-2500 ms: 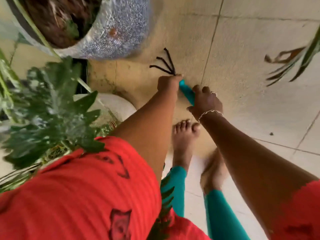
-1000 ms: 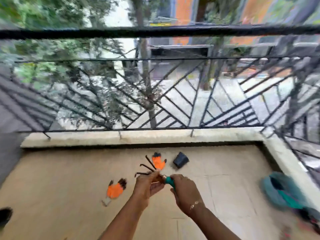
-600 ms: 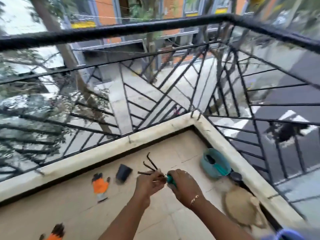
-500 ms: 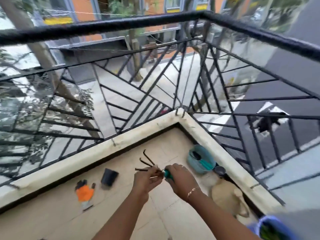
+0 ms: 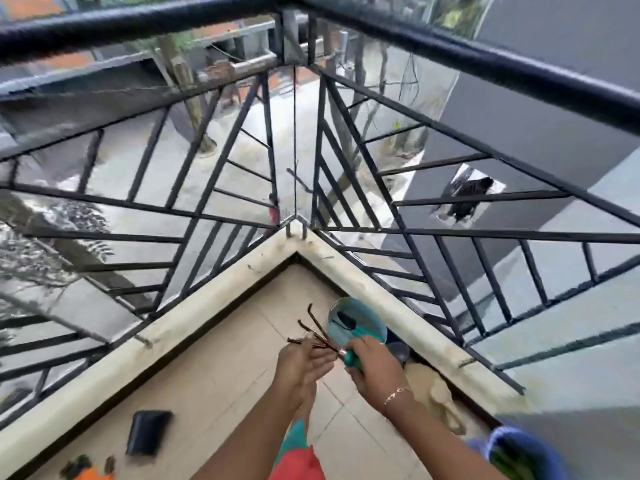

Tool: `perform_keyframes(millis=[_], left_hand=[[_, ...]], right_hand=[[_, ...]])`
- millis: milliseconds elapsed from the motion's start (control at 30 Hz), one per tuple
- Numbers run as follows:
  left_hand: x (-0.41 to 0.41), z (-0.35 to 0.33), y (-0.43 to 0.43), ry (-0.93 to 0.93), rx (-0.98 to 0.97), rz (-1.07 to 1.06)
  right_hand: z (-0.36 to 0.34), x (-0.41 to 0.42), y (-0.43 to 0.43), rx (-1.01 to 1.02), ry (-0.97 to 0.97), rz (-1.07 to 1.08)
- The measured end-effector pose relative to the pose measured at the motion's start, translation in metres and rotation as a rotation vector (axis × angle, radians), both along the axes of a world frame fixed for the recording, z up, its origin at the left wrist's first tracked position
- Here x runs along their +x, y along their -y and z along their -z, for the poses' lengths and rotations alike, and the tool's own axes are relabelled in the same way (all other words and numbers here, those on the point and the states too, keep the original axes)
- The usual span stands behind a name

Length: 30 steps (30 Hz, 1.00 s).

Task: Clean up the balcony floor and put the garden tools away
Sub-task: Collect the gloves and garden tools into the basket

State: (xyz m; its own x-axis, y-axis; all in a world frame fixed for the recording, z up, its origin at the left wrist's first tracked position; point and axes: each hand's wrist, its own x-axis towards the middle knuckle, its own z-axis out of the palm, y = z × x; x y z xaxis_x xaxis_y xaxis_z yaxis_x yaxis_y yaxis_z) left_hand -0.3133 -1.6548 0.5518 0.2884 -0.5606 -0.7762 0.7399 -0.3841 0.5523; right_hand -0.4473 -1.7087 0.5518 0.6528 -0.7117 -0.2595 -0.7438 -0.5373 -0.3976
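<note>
A hand rake [image 5: 313, 329] with dark bent tines and a teal handle is held above the balcony floor. My right hand [image 5: 372, 365] grips the teal handle. My left hand [image 5: 303, 358] pinches the tines near their base. Just beyond the tines a teal bucket [image 5: 370, 320] stands by the corner ledge, with a dark tool inside it. The rake's handle is mostly hidden in my right fist.
A black pot [image 5: 147, 431] lies on the tiled floor at lower left, with an orange glove [image 5: 86, 471] at the bottom edge. A tan bag [image 5: 433, 393] lies by the right ledge, a blue container [image 5: 519, 452] at lower right. Black railing [image 5: 294, 150] encloses the corner.
The view has swung right to face the railing corner. The bucket now sits right behind the rake's tines. Both hands keep their hold on the rake.
</note>
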Motion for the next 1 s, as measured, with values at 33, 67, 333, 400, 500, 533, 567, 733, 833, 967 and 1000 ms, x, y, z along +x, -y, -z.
perform_keyframes(millis=[33, 67, 333, 400, 500, 533, 567, 733, 833, 967, 1000], left_hand=[[0.006, 0.003, 0.017, -0.013, 0.006, 0.024], [0.013, 0.007, 0.034, -0.022, 0.013, 0.047], [0.048, 0.066, 0.154, -0.082, 0.147, 0.119], [0.043, 0.094, 0.177, -0.107, 0.194, 0.108], [0.032, 0.15, 0.207, -0.141, 0.257, 0.096], [0.028, 0.17, 0.217, -0.152, 0.282, 0.084], [0.023, 0.191, 0.226, -0.163, 0.306, 0.074], [0.004, 0.303, 0.265, -0.198, 0.388, 0.076], [-0.006, 0.375, 0.282, -0.214, 0.42, 0.11], [-0.012, 0.459, 0.294, -0.255, 0.461, 0.076], [-0.014, 0.475, 0.296, -0.263, 0.466, 0.058]], right_hand=[[0.004, 0.006, 0.016, 0.011, -0.005, 0.012], [0.01, 0.012, 0.033, 0.019, 0.0, 0.027], [0.066, 0.034, 0.142, 0.176, -0.076, 0.131], [0.088, 0.03, 0.162, 0.222, -0.099, 0.178], [0.135, 0.022, 0.189, 0.294, -0.142, 0.228], [0.154, 0.019, 0.199, 0.315, -0.159, 0.229], [0.175, 0.017, 0.208, 0.333, -0.17, 0.228], [0.298, 0.009, 0.237, 0.38, -0.235, 0.259], [0.37, 0.005, 0.248, 0.378, -0.318, 0.276], [0.451, 0.007, 0.26, 0.343, -0.454, 0.179], [0.468, 0.008, 0.262, 0.342, -0.481, 0.158]])
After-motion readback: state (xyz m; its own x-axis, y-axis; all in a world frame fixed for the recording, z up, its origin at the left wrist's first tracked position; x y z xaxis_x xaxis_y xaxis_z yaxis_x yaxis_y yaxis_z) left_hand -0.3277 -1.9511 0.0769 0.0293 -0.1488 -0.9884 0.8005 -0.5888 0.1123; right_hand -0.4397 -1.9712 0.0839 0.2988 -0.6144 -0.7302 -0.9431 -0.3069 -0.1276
